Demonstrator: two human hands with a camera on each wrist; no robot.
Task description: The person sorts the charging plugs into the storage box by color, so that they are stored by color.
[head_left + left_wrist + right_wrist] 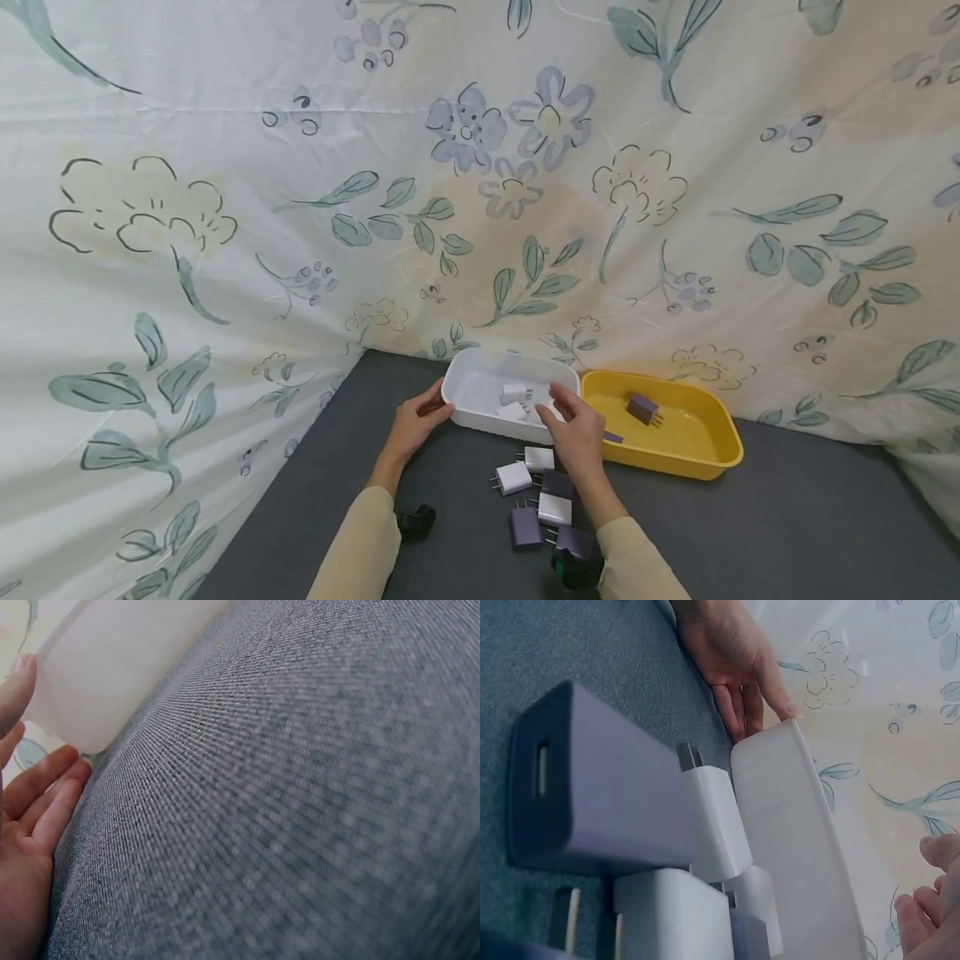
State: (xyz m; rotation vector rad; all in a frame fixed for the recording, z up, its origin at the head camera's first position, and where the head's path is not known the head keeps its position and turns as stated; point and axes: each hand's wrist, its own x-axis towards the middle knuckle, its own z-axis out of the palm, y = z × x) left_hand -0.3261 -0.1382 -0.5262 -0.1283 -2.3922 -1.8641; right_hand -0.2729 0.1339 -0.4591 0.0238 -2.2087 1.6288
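My left hand (415, 427) is at the left end of a white plastic tray (491, 423), its thumb touching the rim and its fingers loosely bent beside the outer wall. Inside the tray lie white plug chargers (513, 393), prongs pointing right. Over the tray's right front corner hovers my right hand (576, 432), thumb and fingers apart, with nothing visible between them. Nearer me, white chargers (513, 477) and purple chargers (525, 528) lie in a loose group. In the right wrist view a purple charger (622, 787) looms close, showing its USB port.
A yellow tray (675, 463) adjoins the white one on the right. It holds a purple charger (642, 407) and another purple piece (613, 437), partly hidden by my right hand. A floral cloth (525, 208) hangs behind the dark grey table surface (315, 467).
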